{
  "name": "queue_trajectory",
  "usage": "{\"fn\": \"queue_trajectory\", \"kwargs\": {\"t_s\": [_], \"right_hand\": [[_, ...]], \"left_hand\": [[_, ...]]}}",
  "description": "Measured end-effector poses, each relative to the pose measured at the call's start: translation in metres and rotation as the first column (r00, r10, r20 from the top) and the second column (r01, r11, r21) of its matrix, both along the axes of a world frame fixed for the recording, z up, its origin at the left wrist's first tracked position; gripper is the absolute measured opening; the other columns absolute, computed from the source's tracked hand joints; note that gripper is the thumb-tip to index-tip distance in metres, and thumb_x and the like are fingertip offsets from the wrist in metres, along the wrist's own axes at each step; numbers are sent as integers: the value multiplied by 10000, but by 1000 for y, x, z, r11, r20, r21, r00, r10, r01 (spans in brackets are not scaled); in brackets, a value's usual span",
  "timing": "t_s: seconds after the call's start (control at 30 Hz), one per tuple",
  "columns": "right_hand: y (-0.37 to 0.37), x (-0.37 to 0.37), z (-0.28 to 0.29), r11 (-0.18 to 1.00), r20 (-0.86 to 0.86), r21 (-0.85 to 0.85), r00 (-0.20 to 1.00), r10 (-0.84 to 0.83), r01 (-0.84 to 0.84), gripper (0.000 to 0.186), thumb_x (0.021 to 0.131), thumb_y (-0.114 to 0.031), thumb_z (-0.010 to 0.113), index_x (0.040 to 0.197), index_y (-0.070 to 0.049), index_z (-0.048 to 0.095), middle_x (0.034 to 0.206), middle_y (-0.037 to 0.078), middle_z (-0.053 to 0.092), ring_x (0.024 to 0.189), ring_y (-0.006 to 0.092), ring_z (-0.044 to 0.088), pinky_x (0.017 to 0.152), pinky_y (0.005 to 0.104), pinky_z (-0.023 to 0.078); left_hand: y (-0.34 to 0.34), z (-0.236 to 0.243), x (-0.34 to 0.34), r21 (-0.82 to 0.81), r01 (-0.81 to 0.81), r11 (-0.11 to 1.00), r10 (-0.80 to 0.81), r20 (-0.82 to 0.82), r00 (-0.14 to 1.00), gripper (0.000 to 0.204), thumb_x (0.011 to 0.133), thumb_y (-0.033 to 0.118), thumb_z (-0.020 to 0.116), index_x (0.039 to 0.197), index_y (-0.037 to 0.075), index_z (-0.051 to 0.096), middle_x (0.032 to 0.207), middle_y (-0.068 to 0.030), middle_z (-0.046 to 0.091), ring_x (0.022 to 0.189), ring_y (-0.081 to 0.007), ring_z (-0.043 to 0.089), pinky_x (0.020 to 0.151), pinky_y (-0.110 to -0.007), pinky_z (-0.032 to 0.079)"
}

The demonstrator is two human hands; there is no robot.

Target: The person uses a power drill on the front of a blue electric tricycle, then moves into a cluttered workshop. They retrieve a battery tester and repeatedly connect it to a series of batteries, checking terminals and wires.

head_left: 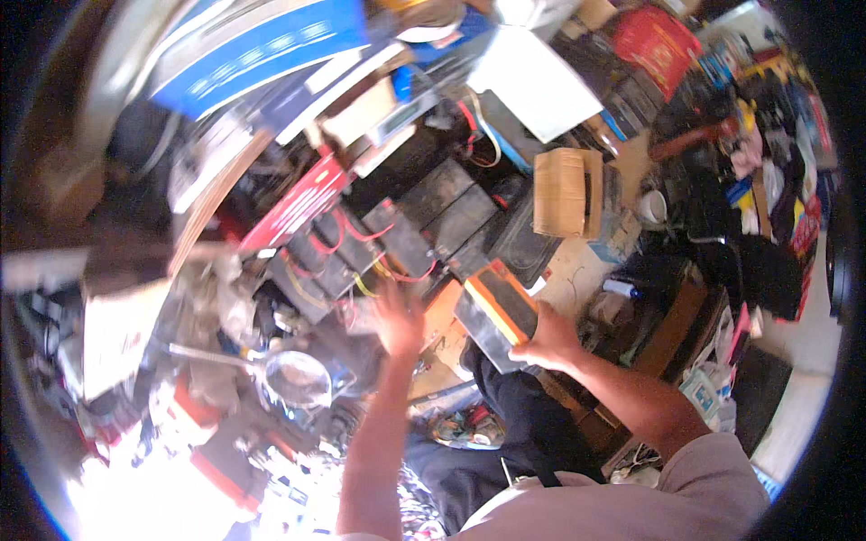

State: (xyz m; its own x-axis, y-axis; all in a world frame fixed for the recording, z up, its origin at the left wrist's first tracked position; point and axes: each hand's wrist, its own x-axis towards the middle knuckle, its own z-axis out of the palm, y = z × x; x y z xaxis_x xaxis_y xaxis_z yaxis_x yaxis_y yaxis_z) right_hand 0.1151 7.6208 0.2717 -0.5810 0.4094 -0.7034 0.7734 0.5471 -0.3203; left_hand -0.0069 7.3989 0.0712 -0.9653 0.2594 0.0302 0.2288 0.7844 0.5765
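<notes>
Gripping black-and-orange battery-like block in right hand, just right of frame center; fingers wrapped on its lower right end, block tilted. Left hand is motion-blurred, left of the block, near yellow and red wires running over dark rectangular blocks; can't tell if it's grasping anything. Open cardboard box above right, white panel at top center-right, blue box upper left.
</notes>
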Motion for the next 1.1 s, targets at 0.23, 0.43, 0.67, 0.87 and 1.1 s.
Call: {"fn": "queue_trajectory", "kwargs": {"t_s": [0.23,0.43,0.67,0.87,1.1], "right_hand": [[-165,76,14,888,196,-98,866,460,-450,894,548,-414,830,1182,83,443,1093,272,596,956,406,642,856,446,523],[-356,113,33,509,0,-175,517,856,-843,895,560,-418,806,1194,83,421,1121,269,581,1013,417,616,887,446,511],[-609,174,80,112,-347,-168,165,923,-979,808,588,-364,755,1169,82,415,1123,276,559,999,431,610,868,465,516],[-773,217,105,-80,-489,-60,-41,871,-995,734,604,-315,721,1149,72,419,1078,257,568,949,422,629,828,451,538],[-841,248,109,-344,-469,78,-339,816,-936,671,609,-229,700,1139,92,440,1026,247,580,862,398,658,725,439,567]], "left_hand": [[-94,51,293,-117,-993,-12,-499,861,-96,800,936,684,236,1457,89,355,1454,-123,442,1341,-318,408,1113,-497,299],[-246,108,375,-179,-888,-424,-326,945,-34,780,934,691,242,1397,91,428,1361,-126,524,1208,-305,534,997,-492,433],[-453,142,456,332,-489,-807,214,935,282,703,976,610,210,1389,86,431,1398,-122,496,1285,-319,463,1091,-470,339],[-609,160,499,530,-291,-796,419,831,366,724,951,626,279,1377,64,441,1348,-126,534,1216,-309,525,1058,-450,388],[-647,154,504,699,24,-715,624,622,473,414,1003,412,374,1260,103,472,1205,-71,537,1144,-243,524,959,-407,439]]}}
